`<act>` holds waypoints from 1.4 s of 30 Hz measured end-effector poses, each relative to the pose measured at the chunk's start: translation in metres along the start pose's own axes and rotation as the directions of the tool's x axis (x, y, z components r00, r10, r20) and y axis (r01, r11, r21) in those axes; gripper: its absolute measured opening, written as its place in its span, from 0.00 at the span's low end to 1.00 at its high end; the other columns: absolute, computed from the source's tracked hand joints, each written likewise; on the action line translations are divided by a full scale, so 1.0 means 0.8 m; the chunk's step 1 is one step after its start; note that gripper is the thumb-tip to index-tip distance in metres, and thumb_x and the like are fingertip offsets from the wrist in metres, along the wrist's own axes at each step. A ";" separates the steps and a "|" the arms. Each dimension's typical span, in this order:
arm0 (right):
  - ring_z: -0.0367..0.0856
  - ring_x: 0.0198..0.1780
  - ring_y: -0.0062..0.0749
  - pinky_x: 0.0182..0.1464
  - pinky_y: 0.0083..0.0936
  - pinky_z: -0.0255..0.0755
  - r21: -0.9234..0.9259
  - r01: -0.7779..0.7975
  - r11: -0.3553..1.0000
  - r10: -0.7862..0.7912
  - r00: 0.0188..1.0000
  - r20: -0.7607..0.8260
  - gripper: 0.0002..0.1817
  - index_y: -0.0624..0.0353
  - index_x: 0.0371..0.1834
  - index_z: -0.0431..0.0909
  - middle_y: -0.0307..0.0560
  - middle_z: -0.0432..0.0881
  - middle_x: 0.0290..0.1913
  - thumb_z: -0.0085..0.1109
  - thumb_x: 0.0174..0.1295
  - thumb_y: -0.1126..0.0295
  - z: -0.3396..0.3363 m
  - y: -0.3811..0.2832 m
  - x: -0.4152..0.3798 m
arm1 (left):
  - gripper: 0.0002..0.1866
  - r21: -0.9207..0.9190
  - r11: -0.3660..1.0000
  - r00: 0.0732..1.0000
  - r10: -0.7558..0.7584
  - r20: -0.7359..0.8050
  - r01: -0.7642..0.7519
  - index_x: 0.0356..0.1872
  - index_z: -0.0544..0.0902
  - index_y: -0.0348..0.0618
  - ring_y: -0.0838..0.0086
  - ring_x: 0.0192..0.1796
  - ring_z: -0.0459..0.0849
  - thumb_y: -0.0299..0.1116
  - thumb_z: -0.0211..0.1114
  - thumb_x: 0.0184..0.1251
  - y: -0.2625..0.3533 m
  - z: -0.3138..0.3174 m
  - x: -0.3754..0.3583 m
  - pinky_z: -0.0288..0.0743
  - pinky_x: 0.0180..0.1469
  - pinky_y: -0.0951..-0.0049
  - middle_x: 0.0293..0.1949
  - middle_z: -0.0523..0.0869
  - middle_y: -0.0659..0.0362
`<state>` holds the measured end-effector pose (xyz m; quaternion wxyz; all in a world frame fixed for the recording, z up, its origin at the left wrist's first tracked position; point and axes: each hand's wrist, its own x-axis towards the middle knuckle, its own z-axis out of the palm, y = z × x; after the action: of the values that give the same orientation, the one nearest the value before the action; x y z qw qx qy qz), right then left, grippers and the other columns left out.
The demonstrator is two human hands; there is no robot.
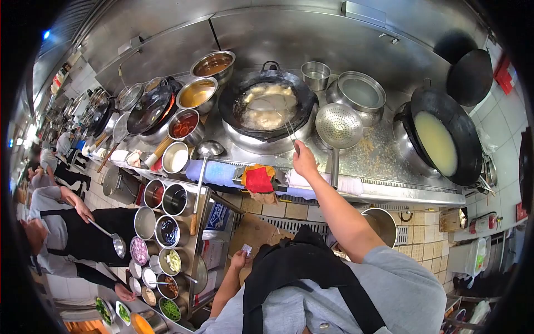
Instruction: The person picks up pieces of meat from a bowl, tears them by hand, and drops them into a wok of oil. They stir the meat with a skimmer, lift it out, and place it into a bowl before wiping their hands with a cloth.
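My right hand [304,160] is closed around the long thin handle of a wire skimmer [291,133]. The skimmer's head sits in the bubbling oil [260,120] of a black wok [229,106] on the stove, with pale food frothing about it; its shape is partly hidden. Low at my side, my left hand [238,260] pinches a small whitish piece [246,250] that looks like paper or a packet. Right of the wok lies a perforated ladle [339,127], its handle pointing towards me. A red and yellow cloth [259,179] hangs at the stove's front edge.
On the right stands a second wok [466,146] holding pale yellow liquid. Steel bowls of sauce [196,94] line the left. A solid ladle [210,148] rests near several ingredient tubs [168,231]. At far left a co-worker [67,228] holds a ladle.
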<state>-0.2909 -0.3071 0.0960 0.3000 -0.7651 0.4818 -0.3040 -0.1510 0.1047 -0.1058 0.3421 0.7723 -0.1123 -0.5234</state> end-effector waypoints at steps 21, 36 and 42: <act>0.74 0.49 0.58 0.52 0.43 0.68 -0.150 0.012 0.989 0.010 0.989 0.147 0.27 0.55 0.61 0.63 0.66 0.74 0.45 0.54 0.56 0.73 -0.029 0.002 -0.020 | 0.11 -0.280 0.956 0.996 -0.092 0.008 0.090 0.40 0.73 0.40 0.74 0.19 0.75 0.38 0.52 0.69 -0.051 0.011 -0.010 0.64 0.18 0.74 0.24 0.77 0.59; 0.74 0.50 0.58 0.53 0.43 0.68 -0.153 0.025 0.988 0.006 0.981 0.196 0.25 0.58 0.60 0.63 0.68 0.74 0.46 0.52 0.57 0.73 -0.043 -0.007 -0.045 | 0.16 -0.113 0.993 1.000 -0.021 -0.009 0.019 0.51 0.72 0.33 0.69 0.38 0.81 0.33 0.52 0.68 -0.015 0.008 0.025 0.78 0.36 0.69 0.40 0.81 0.53; 0.75 0.48 0.59 0.52 0.44 0.69 -0.175 0.040 0.984 -0.004 0.980 0.199 0.25 0.60 0.60 0.63 0.69 0.75 0.44 0.53 0.57 0.72 -0.043 -0.012 -0.054 | 0.15 -0.039 0.999 0.999 0.033 -0.021 -0.034 0.50 0.73 0.35 0.70 0.37 0.82 0.35 0.53 0.68 -0.031 0.008 0.024 0.78 0.35 0.70 0.38 0.81 0.54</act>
<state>-0.3266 -0.2693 0.1171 0.2734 -0.8206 0.4663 -0.1853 -0.1528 0.1105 -0.1373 0.3671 0.7687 -0.1112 -0.5118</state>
